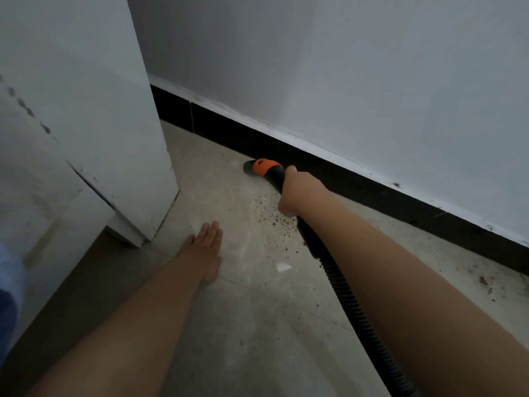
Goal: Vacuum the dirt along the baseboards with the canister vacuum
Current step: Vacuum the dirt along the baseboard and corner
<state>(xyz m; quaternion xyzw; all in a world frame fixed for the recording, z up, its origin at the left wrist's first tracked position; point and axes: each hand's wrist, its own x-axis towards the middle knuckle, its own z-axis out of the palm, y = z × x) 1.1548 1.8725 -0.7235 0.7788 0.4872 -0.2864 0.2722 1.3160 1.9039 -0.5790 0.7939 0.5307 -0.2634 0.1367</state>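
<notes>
You crouched at the baseboard [372, 184], your right hand [297, 193] wrapped around the black wand [276, 174] just behind its orange collar [263, 166], the nozzle [249, 167] down on the floor [257, 310] and just beside the skirting. Your left hand [207, 247] lay flat, fingers straight, bracing on the tile. Dirt [274, 216] sat scattered under your right wrist, more along the baseboard at right. The wand looked stiff and light, best held near the collar for aim; the ribbed hose [352, 305] trailing back looked flexible and likely to drag.
</notes>
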